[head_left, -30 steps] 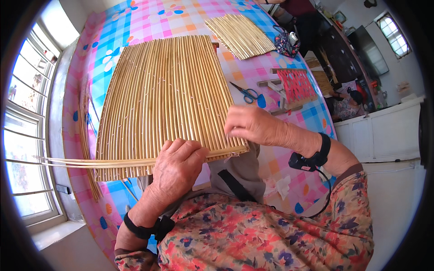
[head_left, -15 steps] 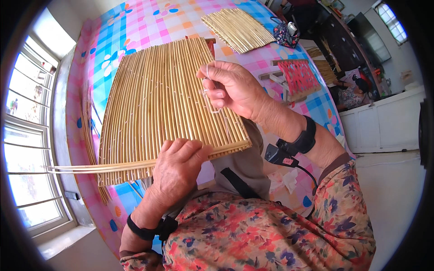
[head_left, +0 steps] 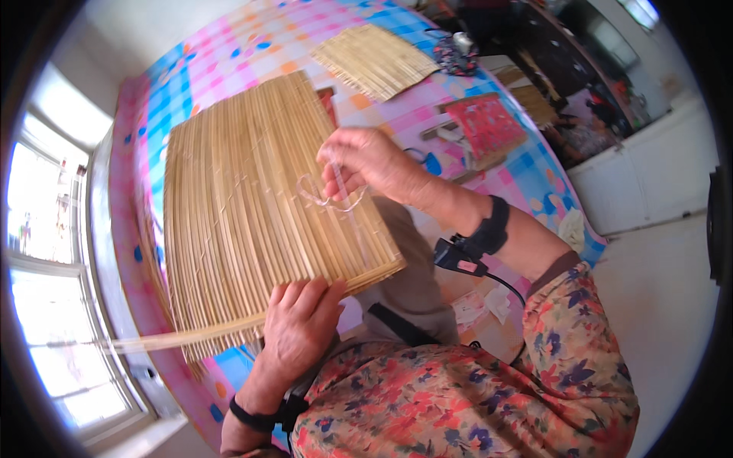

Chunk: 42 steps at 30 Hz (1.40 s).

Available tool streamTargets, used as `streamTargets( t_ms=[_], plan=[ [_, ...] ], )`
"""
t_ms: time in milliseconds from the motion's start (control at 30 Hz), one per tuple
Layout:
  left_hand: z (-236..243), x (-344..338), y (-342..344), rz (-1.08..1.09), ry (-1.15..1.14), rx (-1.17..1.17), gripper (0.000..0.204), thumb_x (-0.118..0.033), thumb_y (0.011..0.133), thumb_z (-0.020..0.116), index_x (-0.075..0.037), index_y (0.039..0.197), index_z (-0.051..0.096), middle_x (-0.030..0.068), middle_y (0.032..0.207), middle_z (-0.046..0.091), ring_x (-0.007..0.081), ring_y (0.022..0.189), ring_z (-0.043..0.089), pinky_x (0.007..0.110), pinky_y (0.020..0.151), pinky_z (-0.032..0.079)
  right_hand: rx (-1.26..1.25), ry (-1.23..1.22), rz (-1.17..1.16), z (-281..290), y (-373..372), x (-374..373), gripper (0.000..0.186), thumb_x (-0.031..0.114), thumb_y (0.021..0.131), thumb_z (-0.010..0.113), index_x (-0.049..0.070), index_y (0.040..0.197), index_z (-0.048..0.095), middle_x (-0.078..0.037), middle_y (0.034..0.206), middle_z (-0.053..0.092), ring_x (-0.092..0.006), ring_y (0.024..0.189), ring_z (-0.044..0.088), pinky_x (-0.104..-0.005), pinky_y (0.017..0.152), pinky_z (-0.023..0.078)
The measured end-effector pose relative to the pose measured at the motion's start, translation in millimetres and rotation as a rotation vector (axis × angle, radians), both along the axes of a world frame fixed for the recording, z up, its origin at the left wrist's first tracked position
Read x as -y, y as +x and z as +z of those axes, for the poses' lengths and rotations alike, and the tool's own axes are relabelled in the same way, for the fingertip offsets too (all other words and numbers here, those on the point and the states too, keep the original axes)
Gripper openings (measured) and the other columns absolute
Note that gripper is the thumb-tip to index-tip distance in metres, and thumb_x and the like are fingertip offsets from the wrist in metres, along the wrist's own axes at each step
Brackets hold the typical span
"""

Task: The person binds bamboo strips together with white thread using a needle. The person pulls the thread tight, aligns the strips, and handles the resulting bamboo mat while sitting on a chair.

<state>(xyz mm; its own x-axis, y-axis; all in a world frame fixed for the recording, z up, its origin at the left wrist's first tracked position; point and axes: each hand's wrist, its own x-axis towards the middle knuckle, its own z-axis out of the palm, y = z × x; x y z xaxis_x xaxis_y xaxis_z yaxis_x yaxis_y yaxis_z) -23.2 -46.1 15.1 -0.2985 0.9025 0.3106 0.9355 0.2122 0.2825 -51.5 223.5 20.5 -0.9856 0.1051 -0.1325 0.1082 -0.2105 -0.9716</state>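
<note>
A large mat of thin straw-coloured reed sticks [head_left: 237, 191], bound with rows of pale thread, lies in front of me and slopes toward my lap. My left hand [head_left: 301, 328] is closed over its near edge, fingers on top, thumb hidden. Long pale strips [head_left: 183, 336] run along that edge and stick out to the left, past the mat. Above the mat's right side, my right hand [head_left: 366, 164] pinches a thin whitish thread [head_left: 309, 187], which hangs in a loose loop below the fingers. Motion blurs the thread's finer details.
Beyond lies a smaller reed mat [head_left: 374, 61] on the checked tablecloth [head_left: 252, 38], beside a dark patterned pouch [head_left: 456, 57]. A wooden frame wound with red cord [head_left: 489, 126] stands to the right. The barred window [head_left: 50, 305] is close on the left.
The mat's left side has dropped and the strips slant lower. My right hand has shifted slightly left and down, and its thread now hangs in a wider loop. My left hand keeps its hold.
</note>
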Motion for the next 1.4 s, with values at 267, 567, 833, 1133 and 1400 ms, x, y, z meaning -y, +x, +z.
streamTargets(
  t_ms=[267,567,833,1133,1400],
  plan=[
    [-8,12,-7,-0.01,0.005,-0.234,0.046,-0.009,0.083,0.058,-0.003,0.129,0.056,0.0117,0.121,0.057,0.0263,0.105,0.056,0.044,0.093,0.043,0.052,0.567,-0.119,-32,81,-78,0.037,0.012,0.099,0.046,0.001,0.134,0.048,-0.015,0.102,0.065,-0.0192,0.069,0.069,-0.0299,0.058,0.057],
    [-22,10,-29,0.077,0.018,-0.477,0.043,-0.006,0.091,0.057,0.0,0.133,0.05,0.0169,0.122,0.06,0.034,0.109,0.059,0.049,0.093,0.047,0.444,0.595,-0.33,-95,180,-122,0.036,0.009,0.095,0.048,0.007,0.131,0.052,-0.013,0.092,0.067,-0.0214,0.074,0.067,-0.037,0.063,0.055],
    [27,31,-85,0.258,0.105,-0.595,0.046,-0.006,0.095,0.057,0.003,0.139,0.045,0.0181,0.129,0.058,0.0374,0.108,0.06,0.046,0.091,0.05,-0.067,1.551,-0.782,-143,221,-131,0.027,0.016,0.096,0.048,0.004,0.117,0.059,-0.011,0.088,0.065,-0.0223,0.074,0.066,-0.0353,0.066,0.052],
    [78,66,-135,0.346,0.092,-0.481,0.048,-0.013,0.103,0.047,-0.01,0.15,0.037,0.0176,0.142,0.049,0.0357,0.125,0.054,0.044,0.097,0.05,0.937,1.024,-0.053,-235,334,24,0.031,0.022,0.091,0.056,0.009,0.118,0.059,-0.016,0.118,0.06,-0.0376,0.108,0.059,-0.0507,0.088,0.048],
    [96,72,-156,0.654,0.12,-0.388,0.054,-0.044,0.103,0.036,-0.02,0.151,0.034,0.0119,0.149,0.044,0.0353,0.129,0.051,0.052,0.102,0.046,0.405,1.536,0.211,-309,389,26,0.035,0.028,0.081,0.063,0.019,0.116,0.062,-0.007,0.116,0.059,-0.0301,0.119,0.049,-0.0645,0.093,0.036]
  ],
)
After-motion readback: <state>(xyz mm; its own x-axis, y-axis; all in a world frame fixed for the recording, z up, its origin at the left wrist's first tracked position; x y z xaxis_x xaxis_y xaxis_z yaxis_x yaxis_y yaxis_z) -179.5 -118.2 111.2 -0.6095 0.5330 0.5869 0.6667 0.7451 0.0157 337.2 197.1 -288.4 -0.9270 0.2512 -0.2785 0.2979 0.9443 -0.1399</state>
